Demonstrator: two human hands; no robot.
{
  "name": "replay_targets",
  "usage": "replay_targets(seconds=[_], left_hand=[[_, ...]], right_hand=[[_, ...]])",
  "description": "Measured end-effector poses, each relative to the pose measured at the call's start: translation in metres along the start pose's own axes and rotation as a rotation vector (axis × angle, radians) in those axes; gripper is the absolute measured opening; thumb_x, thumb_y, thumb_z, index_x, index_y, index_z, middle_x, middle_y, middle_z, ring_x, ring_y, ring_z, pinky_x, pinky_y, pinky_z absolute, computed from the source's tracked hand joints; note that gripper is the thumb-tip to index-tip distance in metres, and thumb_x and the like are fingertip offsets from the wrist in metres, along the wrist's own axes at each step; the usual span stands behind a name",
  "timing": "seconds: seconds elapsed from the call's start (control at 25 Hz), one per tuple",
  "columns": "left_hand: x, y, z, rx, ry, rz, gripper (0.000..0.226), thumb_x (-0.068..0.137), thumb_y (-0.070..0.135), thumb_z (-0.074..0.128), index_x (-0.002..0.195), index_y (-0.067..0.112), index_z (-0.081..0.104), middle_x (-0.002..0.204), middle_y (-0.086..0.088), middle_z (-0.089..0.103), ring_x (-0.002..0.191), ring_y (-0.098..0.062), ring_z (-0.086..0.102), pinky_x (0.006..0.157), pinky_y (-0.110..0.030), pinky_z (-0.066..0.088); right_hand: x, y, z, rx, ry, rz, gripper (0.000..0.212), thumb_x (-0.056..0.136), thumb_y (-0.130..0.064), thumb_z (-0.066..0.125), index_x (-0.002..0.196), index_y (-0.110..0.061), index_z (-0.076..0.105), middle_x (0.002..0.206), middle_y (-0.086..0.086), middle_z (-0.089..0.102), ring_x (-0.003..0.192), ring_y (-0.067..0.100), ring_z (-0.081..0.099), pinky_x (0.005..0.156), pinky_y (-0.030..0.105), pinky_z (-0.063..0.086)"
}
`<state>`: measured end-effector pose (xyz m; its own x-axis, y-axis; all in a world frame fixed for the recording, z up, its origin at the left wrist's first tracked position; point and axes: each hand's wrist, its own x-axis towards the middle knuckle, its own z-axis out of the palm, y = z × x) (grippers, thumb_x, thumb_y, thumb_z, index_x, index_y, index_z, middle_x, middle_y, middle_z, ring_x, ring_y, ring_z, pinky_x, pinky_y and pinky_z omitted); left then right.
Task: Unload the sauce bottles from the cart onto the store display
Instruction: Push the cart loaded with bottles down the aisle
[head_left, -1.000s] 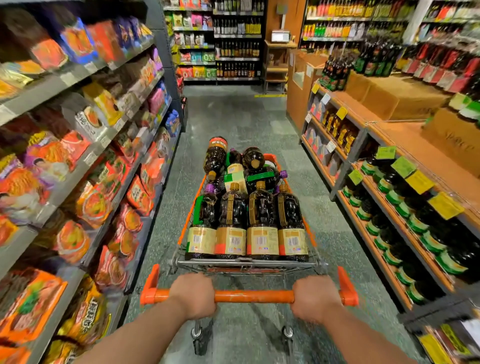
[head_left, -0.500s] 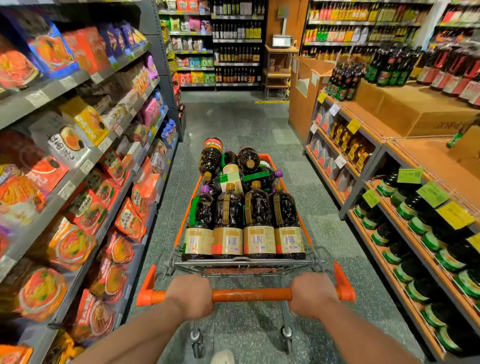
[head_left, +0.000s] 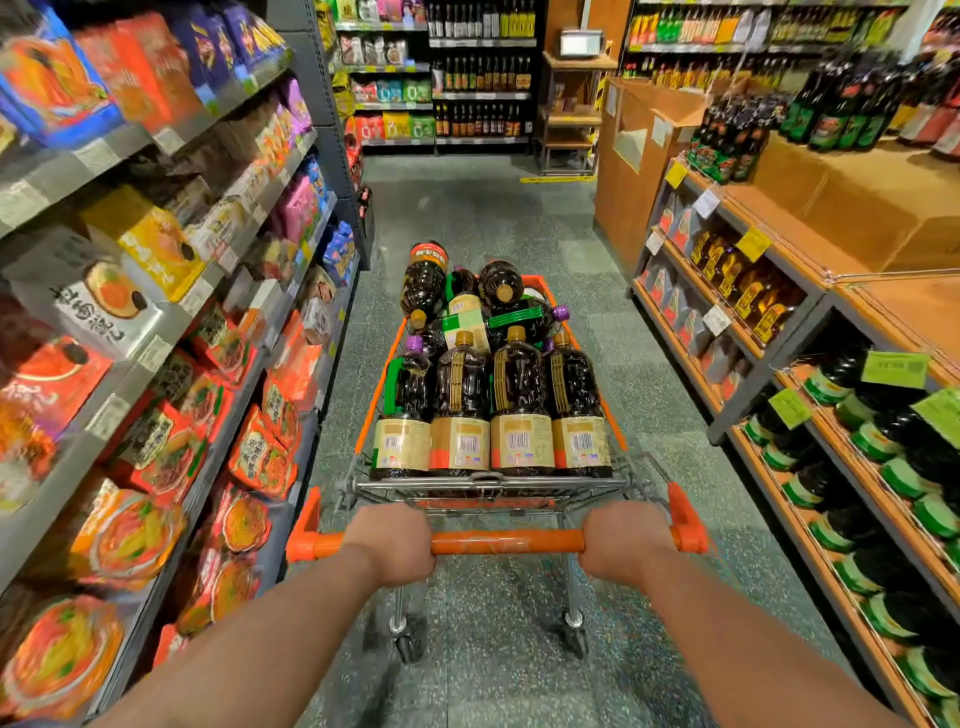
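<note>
An orange-trimmed wire cart (head_left: 647, 480) stands in the aisle in front of me, loaded with several dark sauce bottles (head_left: 491, 402). A row stands upright with beige labels facing me, and more lie stacked behind them. My left hand (head_left: 392, 543) grips the orange cart handle (head_left: 509, 542) left of centre. My right hand (head_left: 623, 538) grips the same handle right of centre. The wooden store display (head_left: 795, 244) runs along the right side and holds dark bottles on its tiers.
Grey shelves (head_left: 114, 374) of packaged noodles and snacks line the left side of the aisle. Cardboard boxes (head_left: 878, 202) with dark bottles on top sit on the display at upper right. More stocked shelves (head_left: 483, 93) stand at the far end. Speckled grey-green floor (head_left: 483, 208) stretches ahead.
The cart and I have rolled forward along the aisle; shelves on both sides have slid past. Both hands keep their grip on the handle.
</note>
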<state>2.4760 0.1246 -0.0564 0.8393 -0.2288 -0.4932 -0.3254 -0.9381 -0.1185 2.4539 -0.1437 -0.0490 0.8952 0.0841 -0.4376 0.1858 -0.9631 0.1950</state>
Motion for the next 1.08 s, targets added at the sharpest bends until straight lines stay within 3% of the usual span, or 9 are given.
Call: replay_targets(seconds=[0.16, 0.28, 0.48, 0.64, 0.8, 1.0, 1.08], left_hand=[[0.031, -0.022, -0.007, -0.018, -0.003, -0.004, 0.025, 0.077, 0.037, 0.051, 0.08, 0.02, 0.069, 0.076, 0.005, 0.063, 0.066, -0.019, 0.057, 0.059, -0.029, 0.045], [0.047, -0.034, -0.012, 0.004, 0.018, -0.01, 0.027, 0.078, 0.039, 0.051, 0.081, 0.02, 0.069, 0.083, 0.003, 0.067, 0.07, -0.021, 0.058, 0.063, -0.03, 0.046], [0.061, -0.049, -0.02, -0.023, 0.015, -0.035, 0.023, 0.081, 0.039, 0.052, 0.068, 0.02, 0.055, 0.069, 0.006, 0.054, 0.064, -0.02, 0.055, 0.059, -0.028, 0.043], [0.066, -0.06, -0.023, -0.021, 0.0, -0.025, 0.024, 0.081, 0.037, 0.052, 0.066, 0.02, 0.056, 0.067, 0.006, 0.056, 0.057, -0.015, 0.052, 0.056, -0.027, 0.042], [0.072, -0.071, -0.023, -0.009, 0.037, -0.011, 0.029, 0.082, 0.042, 0.053, 0.064, 0.019, 0.056, 0.067, 0.004, 0.056, 0.055, -0.014, 0.05, 0.055, -0.028, 0.042], [0.075, -0.086, -0.017, -0.1, 0.107, 0.092, 0.051, 0.074, 0.076, 0.05, 0.073, 0.025, 0.058, 0.068, 0.007, 0.06, 0.063, -0.011, 0.056, 0.058, -0.027, 0.045], [0.075, -0.088, -0.017, -0.231, 0.109, 0.106, 0.062, 0.071, 0.087, 0.044, 0.076, 0.027, 0.056, 0.067, 0.006, 0.062, 0.064, -0.01, 0.058, 0.059, -0.028, 0.044]], right_hand=[[0.036, -0.001, -0.012, 0.022, 0.017, -0.025, 0.016, 0.077, -0.033, 0.049, 0.073, -0.023, 0.061, 0.067, -0.007, 0.057, 0.064, 0.016, 0.059, 0.063, 0.028, 0.051], [0.057, -0.003, -0.02, 0.003, 0.035, -0.041, 0.018, 0.078, -0.035, 0.049, 0.067, -0.023, 0.055, 0.064, -0.007, 0.054, 0.06, 0.015, 0.054, 0.06, 0.027, 0.046], [0.081, -0.008, -0.031, 0.04, 0.045, -0.042, 0.014, 0.077, -0.032, 0.05, 0.07, -0.023, 0.058, 0.066, -0.009, 0.058, 0.058, 0.008, 0.054, 0.054, 0.025, 0.045], [0.088, -0.015, -0.036, 0.047, 0.042, -0.023, 0.015, 0.078, -0.031, 0.049, 0.068, -0.023, 0.057, 0.066, -0.009, 0.059, 0.059, 0.011, 0.056, 0.06, 0.028, 0.051], [0.096, -0.019, -0.037, 0.055, 0.062, -0.022, 0.017, 0.077, -0.032, 0.049, 0.069, -0.023, 0.06, 0.064, -0.008, 0.059, 0.057, 0.012, 0.056, 0.055, 0.027, 0.048], [0.094, -0.02, -0.038, 0.123, 0.079, -0.059, 0.007, 0.08, -0.032, 0.051, 0.081, -0.026, 0.055, 0.074, -0.008, 0.058, 0.068, 0.015, 0.058, 0.06, 0.028, 0.047], [0.092, -0.016, -0.038, 0.202, 0.085, -0.079, 0.021, 0.079, -0.042, 0.058, 0.094, -0.029, 0.052, 0.083, -0.008, 0.059, 0.081, 0.016, 0.059, 0.067, 0.031, 0.048]])
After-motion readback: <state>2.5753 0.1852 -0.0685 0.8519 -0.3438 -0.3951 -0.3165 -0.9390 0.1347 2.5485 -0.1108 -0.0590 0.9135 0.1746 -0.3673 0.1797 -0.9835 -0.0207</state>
